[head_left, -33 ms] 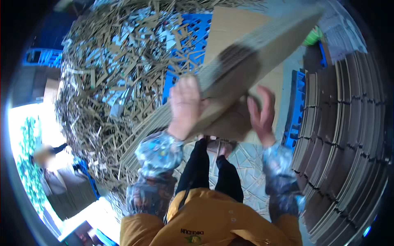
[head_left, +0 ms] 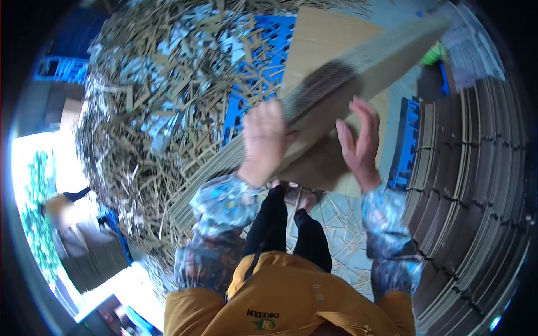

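A thick bundle of cardboard sheets (head_left: 386,61) stands tilted in front of me, running from lower left to upper right, with a dark patch on its edges. My left hand (head_left: 263,140) grips its upper edge, fingers together on top and thumb on the right side; the hand is somewhat blurred. My right hand (head_left: 361,145) is open beside the bundle's right face, thumb and fingers apart, holding nothing. Beneath the bundle, a flat cardboard sheet (head_left: 319,36) reaches out on the far side.
A large heap of cardboard strips and scraps (head_left: 140,112) lies at left, partly over a blue plastic pallet (head_left: 274,36). Tall cardboard stacks (head_left: 448,168) stand at right beside another blue pallet (head_left: 404,145). Scraps litter the floor (head_left: 342,218) around my feet. Another person (head_left: 64,210) is at far left.
The bundle and both hands sit slightly farther right in the picture. My right hand is a little higher, with its fingers still apart.
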A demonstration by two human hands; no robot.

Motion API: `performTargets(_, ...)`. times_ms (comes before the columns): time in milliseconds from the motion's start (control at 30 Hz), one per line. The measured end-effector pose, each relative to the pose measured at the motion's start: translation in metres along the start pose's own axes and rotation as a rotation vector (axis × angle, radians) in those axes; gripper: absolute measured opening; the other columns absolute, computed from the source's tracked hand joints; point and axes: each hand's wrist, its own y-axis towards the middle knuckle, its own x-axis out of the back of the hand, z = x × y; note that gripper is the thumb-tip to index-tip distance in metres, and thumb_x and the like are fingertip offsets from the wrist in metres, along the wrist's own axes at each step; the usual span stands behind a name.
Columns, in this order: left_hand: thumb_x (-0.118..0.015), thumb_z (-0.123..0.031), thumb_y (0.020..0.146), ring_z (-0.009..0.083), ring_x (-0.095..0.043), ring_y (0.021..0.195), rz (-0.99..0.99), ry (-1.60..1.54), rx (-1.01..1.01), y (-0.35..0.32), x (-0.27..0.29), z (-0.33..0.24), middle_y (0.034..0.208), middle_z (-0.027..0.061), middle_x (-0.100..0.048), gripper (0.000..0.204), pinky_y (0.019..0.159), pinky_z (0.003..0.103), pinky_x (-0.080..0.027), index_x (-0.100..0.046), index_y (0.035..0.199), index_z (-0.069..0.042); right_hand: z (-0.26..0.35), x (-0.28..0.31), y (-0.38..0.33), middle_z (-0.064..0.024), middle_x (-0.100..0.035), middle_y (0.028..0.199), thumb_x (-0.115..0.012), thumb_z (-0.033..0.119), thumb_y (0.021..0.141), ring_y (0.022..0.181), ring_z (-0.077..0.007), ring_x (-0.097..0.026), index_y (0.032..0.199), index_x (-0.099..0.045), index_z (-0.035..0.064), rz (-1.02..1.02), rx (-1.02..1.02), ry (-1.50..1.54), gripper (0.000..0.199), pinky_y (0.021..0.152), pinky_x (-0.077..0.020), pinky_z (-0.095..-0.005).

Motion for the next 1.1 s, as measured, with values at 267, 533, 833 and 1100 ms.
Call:
performTargets(267, -0.082, -0.036, 0.064, 0.0276, -0.054, 0.105, 0.182, -0.252, 0.060, -0.055, 0.042, 0.020, 0.106, 0.0118, -0.054, 0.078, 0.088, 0.040, -0.041, -0.046, 0.125, -0.004, 0.001, -0.058, 0.079, -0.0083, -0.063, 0.071, -0.065, 0.031, 0.088, 0.074, -0.0288, -0.059, 0.062, -0.057, 0.0094, 0.446, 0.332, -0.255, 0.035, 0.083, -0.0417, -0.0439)
performTargets(533, -0.083, -0.037, 0.061, 0.0315, -0.054, 0.104, 0.320, -0.198, 0.465, -0.220, 0.117, 0.144, 0.106, 0.0110, -0.055, 0.069, 0.092, 0.043, -0.040, -0.054, 0.116, -0.007, 0.001, -0.057, 0.094, -0.0056, -0.059, 0.076, -0.054, 0.035, 0.095, 0.077, -0.0265, -0.054, 0.074, -0.059, 0.0090, 0.537, 0.383, -0.381, 0.034, 0.084, -0.0387, -0.0392)
performTargets(833, -0.078, -0.012, 0.060, 0.0321, -0.051, 0.106, -0.205, 0.063, 0.560, -0.232, 0.097, 0.095, 0.113, 0.0106, -0.053, 0.053, 0.091, 0.040, -0.046, -0.056, 0.108, -0.007, -0.013, -0.068, 0.093, -0.0045, -0.060, 0.079, -0.050, 0.037, 0.098, 0.079, -0.0253, -0.055, 0.078, -0.061, 0.0110, 0.464, 0.458, -0.384, 0.035, 0.086, -0.0387, -0.0403)
performTargets(1100, -0.079, -0.016, 0.064, 0.0257, -0.057, 0.096, -0.054, 0.120, 0.725, -0.229, 0.105, 0.077, 0.102, 0.0066, -0.051, 0.054, 0.083, 0.034, -0.048, -0.053, 0.111, -0.010, -0.017, -0.067, 0.090, -0.0047, -0.064, 0.086, -0.048, 0.038, 0.097, 0.083, -0.0270, -0.058, 0.081, -0.063, 0.0123, 0.482, 0.487, -0.421, 0.034, 0.085, -0.0396, -0.0440)
